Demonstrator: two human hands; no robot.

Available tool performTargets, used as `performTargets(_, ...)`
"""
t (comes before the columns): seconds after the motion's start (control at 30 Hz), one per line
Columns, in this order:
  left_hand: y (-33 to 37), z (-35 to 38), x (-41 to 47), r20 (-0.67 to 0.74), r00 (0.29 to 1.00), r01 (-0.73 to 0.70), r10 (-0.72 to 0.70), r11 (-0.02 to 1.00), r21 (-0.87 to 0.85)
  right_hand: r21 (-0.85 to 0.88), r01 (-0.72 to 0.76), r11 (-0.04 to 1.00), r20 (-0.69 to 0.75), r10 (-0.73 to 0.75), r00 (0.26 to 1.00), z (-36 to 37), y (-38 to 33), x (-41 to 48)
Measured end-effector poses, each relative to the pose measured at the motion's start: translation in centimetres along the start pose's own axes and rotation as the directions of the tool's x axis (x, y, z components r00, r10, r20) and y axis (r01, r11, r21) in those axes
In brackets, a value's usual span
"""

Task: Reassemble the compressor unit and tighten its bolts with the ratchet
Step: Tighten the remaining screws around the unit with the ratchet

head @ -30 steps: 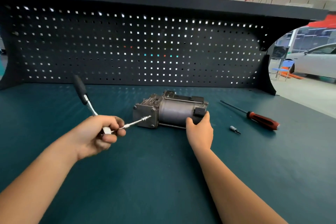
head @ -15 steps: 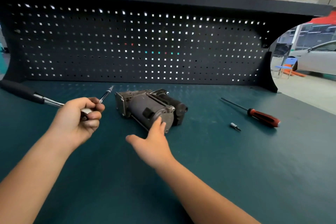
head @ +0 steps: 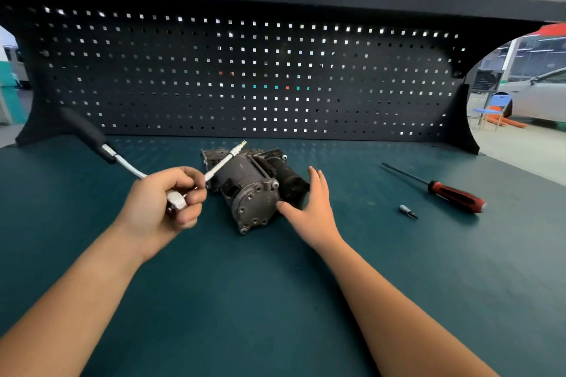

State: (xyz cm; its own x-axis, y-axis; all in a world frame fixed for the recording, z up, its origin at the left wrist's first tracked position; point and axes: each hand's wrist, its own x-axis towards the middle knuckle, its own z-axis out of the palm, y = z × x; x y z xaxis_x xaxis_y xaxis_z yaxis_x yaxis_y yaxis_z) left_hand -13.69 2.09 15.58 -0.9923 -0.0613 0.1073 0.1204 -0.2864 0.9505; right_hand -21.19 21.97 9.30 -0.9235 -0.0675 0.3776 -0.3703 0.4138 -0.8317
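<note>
The left hand (head: 159, 202) is curled tight around the ratchet (head: 92, 139), near its head. The right hand (head: 309, 211) is spread out, fingers straight, touching the compressor (head: 251, 190), which lies on the green table (head: 245, 300).

Left hand (head: 159, 202): your fingers are curled round the head of the ratchet (head: 122, 162); thumb lies over the top; back of the hand faces you
Left arm: bare forearm comes in from the lower left corner; wrist roughly straight
Right hand (head: 312, 208): fingers straight and close together, pointing away from you; thumb spread to the left, its tip at the compressor (head: 248, 190); contact cannot be told; it holds nothing
Right arm: bare forearm runs in from the lower right; wrist straight; back of the hand up
Spacing: your hands are well apart
</note>
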Motion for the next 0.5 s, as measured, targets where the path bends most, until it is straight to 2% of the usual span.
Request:
performTargets(0.13, -0.9, 0.9, -0.2, -0.018, 0.997, -0.072, 0.075, 0.988, 0.139, 0.024, -0.036, 0.999, -0.012, 0.037, 0.999, 0.6, 0.1, 0.4)
performTargets(0.3, -0.6, 0.9, -0.6, -0.014, 0.997, -0.067, 0.074, 0.953, 0.294, -0.143, 0.082, 0.986, 0.006, -0.082, 0.997, 0.4, -1.0, -0.8)
performTargets(0.4, -0.4, 0.9, -1.3, -0.015, 0.996, -0.076, 0.085, 0.944, 0.322, -0.237, 0.163, 0.958, 0.064, -0.152, 0.986, 1.9, -2.0, -2.1)
performTargets(0.5, -0.4, 0.5, -2.6, -0.085, 0.992, -0.065, 0.093, 0.956, 0.287, -0.282, 0.233, 0.931, 0.097, -0.214, 0.972, 3.3, -3.0, -2.8)
